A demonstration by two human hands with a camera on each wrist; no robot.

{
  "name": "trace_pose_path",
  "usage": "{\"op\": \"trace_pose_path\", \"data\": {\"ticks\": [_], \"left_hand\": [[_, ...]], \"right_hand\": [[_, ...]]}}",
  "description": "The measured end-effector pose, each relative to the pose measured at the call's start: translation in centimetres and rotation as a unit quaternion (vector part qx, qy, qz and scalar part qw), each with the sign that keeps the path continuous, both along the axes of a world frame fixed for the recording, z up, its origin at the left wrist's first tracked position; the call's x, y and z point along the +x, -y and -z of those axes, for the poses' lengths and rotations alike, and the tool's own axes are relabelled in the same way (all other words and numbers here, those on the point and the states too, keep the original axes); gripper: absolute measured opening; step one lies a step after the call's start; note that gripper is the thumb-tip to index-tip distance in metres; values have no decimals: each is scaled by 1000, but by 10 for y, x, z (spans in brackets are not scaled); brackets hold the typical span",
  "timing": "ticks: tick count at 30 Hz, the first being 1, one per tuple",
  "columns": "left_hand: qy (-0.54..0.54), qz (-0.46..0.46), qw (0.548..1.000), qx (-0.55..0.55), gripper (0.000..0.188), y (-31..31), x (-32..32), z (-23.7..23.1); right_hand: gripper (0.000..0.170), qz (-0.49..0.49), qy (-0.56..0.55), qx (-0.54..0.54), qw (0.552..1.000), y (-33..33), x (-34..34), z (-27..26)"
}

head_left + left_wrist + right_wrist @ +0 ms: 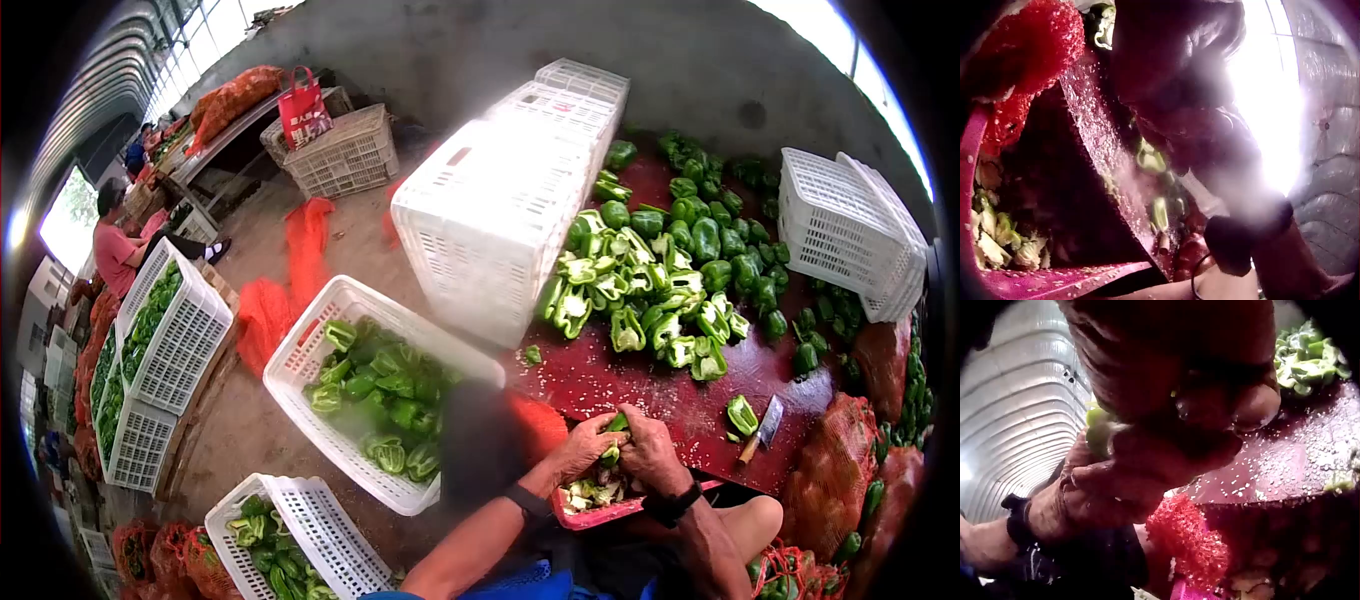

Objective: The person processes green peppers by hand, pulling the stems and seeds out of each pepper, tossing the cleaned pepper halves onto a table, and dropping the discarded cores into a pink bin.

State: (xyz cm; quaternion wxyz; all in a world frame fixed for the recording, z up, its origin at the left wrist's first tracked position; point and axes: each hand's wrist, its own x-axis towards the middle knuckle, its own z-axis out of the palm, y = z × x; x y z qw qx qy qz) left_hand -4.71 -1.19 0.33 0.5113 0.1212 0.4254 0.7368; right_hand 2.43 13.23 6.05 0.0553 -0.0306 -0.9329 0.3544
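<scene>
Both hands meet around a green bell pepper (610, 456), the left hand (583, 450) on one side and the right hand (648, 455) on the other, fingers curled on it. Much of the pepper is hidden by the fingers; a pale green part of it (1099, 434) shows in the right wrist view. Just below the hands is a pink-red bin (590, 519) with pepper cores and scraps (997, 240) in it. A knife (768, 422) lies on the red tabletop (590, 378), beside a cut pepper piece (742, 415). Farther back lie halved peppers (628, 330) and whole peppers (705, 240).
At the left stands a white crate (290, 365) of cut peppers, with another crate (330, 530) nearer. Large white crates (480, 230) border the table's left side; more crates (850, 225) stand at right. Mesh sacks (828, 465) crowd the right edge. A person (115, 250) sits far left.
</scene>
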Motion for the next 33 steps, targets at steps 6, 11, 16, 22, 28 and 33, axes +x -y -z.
{"op": "trace_pose_path", "data": {"ticks": [6,11,16,22,28,33], "left_hand": [[38,45,998,37,38,4,-1,4],[103,61,986,119,33,15,-9,-21],[22,-100,995,5,35,8,-3,-11],[-78,-48,994,-61,36,8,2,-12],[24,-15,999,-30,26,7,7,-41],[140,-26,986,-86,30,8,19,-105]], "right_hand": [[41,-21,112,-242,964,-22,14,-38],[35,-39,29,-285,957,-10,10,-59],[35,52,-38,-175,982,14,11,-26],[30,80,-10,-222,972,14,12,-1],[16,41,-164,-20,985,19,14,-1],[14,-35,-185,-145,971,4,21,-16]]}}
